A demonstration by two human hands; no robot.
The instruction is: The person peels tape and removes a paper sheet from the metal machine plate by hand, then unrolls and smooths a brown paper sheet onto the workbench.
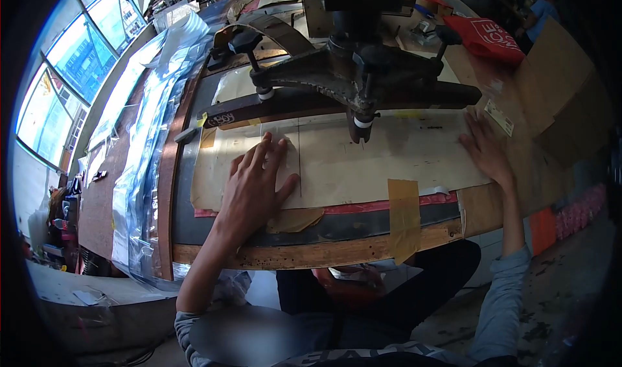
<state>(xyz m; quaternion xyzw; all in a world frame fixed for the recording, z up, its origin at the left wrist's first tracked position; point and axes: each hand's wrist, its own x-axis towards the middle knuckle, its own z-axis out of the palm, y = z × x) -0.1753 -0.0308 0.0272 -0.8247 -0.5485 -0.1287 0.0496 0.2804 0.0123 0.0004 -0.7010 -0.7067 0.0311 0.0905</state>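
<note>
A pale, flat board (363,166) lies on the dark work surface under a heavy black metal press frame (311,75). My left hand (256,179) rests on the left part of the board with its fingers spread, over a clear sheet beside a dark vertical line. On the board's right edge lies my right hand (484,150), fingers spread, close to the end of the dark crossbar (414,100). Neither hand grips anything. Brown tape (404,218) runs from the board's front edge over the wooden table edge. A red strip (356,207) shows along the front of the board.
Clear plastic sheets (155,146) lie on the left of the table. A red bag (483,39) and cardboard (557,82) stand at the right. A small dark block (187,135) sits left of the crossbar. Another person's blue sleeve (541,18) shows at the upper right.
</note>
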